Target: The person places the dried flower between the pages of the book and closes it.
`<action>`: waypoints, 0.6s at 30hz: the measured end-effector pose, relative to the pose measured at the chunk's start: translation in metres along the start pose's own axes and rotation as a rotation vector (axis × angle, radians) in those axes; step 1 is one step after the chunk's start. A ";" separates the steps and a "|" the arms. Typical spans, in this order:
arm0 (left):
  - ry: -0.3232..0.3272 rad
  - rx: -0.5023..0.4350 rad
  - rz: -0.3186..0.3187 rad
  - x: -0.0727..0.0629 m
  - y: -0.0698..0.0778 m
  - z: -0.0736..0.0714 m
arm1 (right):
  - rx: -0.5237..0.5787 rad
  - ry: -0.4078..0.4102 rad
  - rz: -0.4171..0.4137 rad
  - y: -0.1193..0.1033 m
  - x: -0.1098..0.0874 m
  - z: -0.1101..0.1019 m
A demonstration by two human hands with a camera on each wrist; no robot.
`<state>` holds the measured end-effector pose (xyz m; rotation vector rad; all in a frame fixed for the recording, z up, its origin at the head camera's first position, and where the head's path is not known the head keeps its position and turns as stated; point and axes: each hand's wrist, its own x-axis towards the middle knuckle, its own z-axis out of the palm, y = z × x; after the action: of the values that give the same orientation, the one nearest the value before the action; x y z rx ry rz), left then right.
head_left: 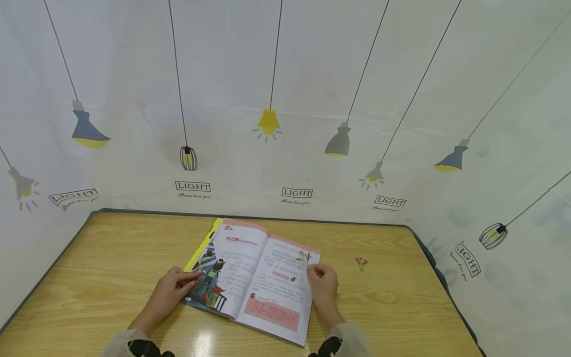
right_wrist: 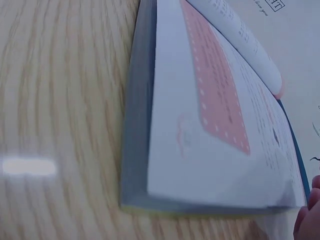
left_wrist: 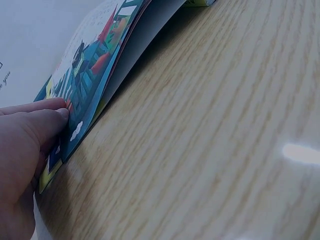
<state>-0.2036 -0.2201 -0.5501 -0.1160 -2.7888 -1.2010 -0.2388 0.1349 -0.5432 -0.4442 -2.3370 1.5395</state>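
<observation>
An open book (head_left: 256,277) lies slightly turned on the wooden table, with a coloured picture on its left page and a pink text box on its right page. My left hand (head_left: 171,290) grips the book's lower left edge; in the left wrist view, the thumb and a finger (left_wrist: 50,112) press on the picture. Over the right page's outer edge, my right hand (head_left: 324,287) pinches a small green leafy sprig (head_left: 303,257), its leaves pointing up and left. Only some fingertips of that hand (right_wrist: 311,215) show in the right wrist view, beside the page edge.
A small sprig of pinkish-red flowers (head_left: 361,263) lies on the table (head_left: 392,302) right of the book. Behind the table hangs a pale cloth (head_left: 232,74) printed with lamps. The table's dark-edged far side (head_left: 250,215) meets it.
</observation>
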 end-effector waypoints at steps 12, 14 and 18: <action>-0.034 -0.004 -0.018 0.000 -0.001 0.000 | 0.011 0.067 0.013 -0.012 -0.015 0.024; -0.036 -0.005 -0.020 0.000 -0.001 0.000 | 0.009 0.086 0.020 -0.013 -0.017 0.027; -0.033 -0.004 -0.018 0.000 -0.001 0.000 | -0.013 0.125 0.036 -0.016 -0.018 0.031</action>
<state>-0.2037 -0.2208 -0.5508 -0.1117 -2.8222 -1.2194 -0.2365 0.0955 -0.5418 -0.5713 -2.2564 1.4691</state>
